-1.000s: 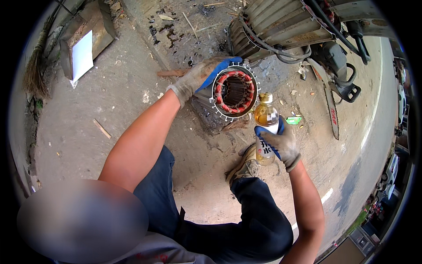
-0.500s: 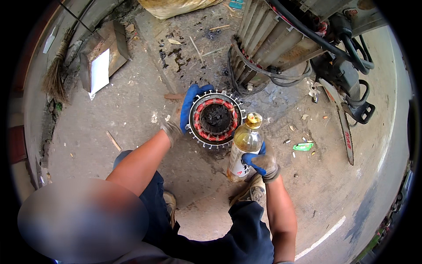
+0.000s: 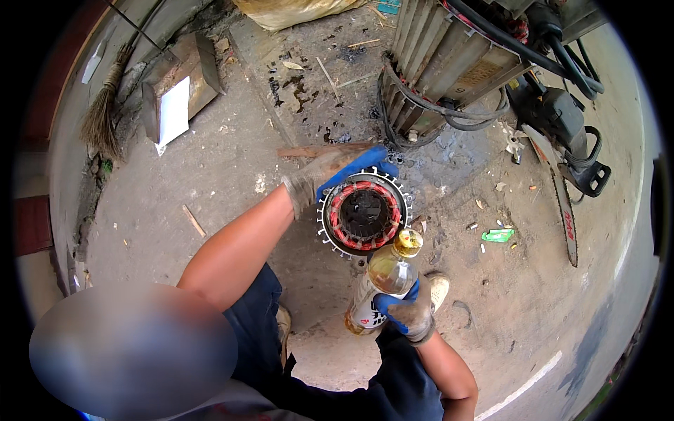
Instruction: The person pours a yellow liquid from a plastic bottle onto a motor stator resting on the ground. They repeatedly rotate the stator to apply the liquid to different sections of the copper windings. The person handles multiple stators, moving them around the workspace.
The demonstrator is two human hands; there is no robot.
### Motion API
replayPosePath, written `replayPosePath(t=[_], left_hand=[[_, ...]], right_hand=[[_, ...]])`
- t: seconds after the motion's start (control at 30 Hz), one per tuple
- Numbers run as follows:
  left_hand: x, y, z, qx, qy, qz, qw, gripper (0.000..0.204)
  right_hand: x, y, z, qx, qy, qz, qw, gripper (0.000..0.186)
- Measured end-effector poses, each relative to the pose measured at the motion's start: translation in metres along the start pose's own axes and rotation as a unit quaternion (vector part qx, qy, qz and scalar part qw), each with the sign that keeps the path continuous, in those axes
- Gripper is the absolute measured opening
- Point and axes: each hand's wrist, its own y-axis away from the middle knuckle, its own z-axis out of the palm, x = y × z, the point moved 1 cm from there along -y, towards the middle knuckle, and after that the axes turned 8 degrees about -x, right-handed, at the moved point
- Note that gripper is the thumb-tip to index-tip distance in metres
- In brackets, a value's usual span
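Observation:
A round motor stator (image 3: 401, 214), with red-laced windings, a dark centre and small teeth round its rim, stands on the ground in front of me. My left hand (image 3: 337, 172), in a grey and blue work glove, lies along its far left rim, fingers stretched out to the right. My right hand (image 3: 407, 312), gloved alike, is wrapped round a clear plastic bottle (image 3: 393, 272) with a white label and a yellow top. Amber liquid shows in the bottle. It leans, its top by the stator's near right rim and its base toward my knees.
At the far right stand a large finned metal housing (image 3: 439, 67) with cables and a chainsaw (image 3: 562, 140). A broom (image 3: 103, 119) and a dustpan (image 3: 200, 67) holding white paper lie at the left. Dark oily stains, a green wrapper (image 3: 498, 235) and wood scraps dot the concrete.
My left hand has slid from the stator's left side to its far rim, fingers now pointing right. My right hand has drawn the bottle nearer to me and tilted it more.

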Motion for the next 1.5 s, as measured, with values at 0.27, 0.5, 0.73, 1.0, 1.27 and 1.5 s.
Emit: replayPosePath(t=[0.27,0.5,0.73,1.0,1.27,1.5], left_hand=[[-0.022,0.048,-0.03,0.102,-0.003,0.048,0.994,0.056],[-0.026,0.114,-0.009,-0.008,-0.585,0.034,0.81,0.121],[-0.087,0.076,-0.025,0.011,-0.403,0.049,0.914,0.136],[-0.049,0.069,0.002,0.072,-0.625,0.088,0.772,0.145],[0.0,0.044,0.027,0.027,-0.637,0.017,0.77,0.142],[0.035,0.031,0.065,0.008,-0.673,-0.137,0.727,0.138]], right_hand=[[0.022,-0.003,-0.001,0.026,-0.011,-0.042,0.999,0.06],[0.023,-0.001,-0.019,0.037,0.062,-0.062,0.995,0.057],[0.025,-0.004,-0.031,0.062,0.005,-0.08,0.995,0.062],[0.009,0.017,-0.055,0.046,-0.1,-0.089,0.99,0.073],[-0.076,0.056,-0.055,0.172,0.162,0.065,0.969,0.039],[-0.125,0.031,-0.022,0.236,0.464,0.197,0.831,0.077]])
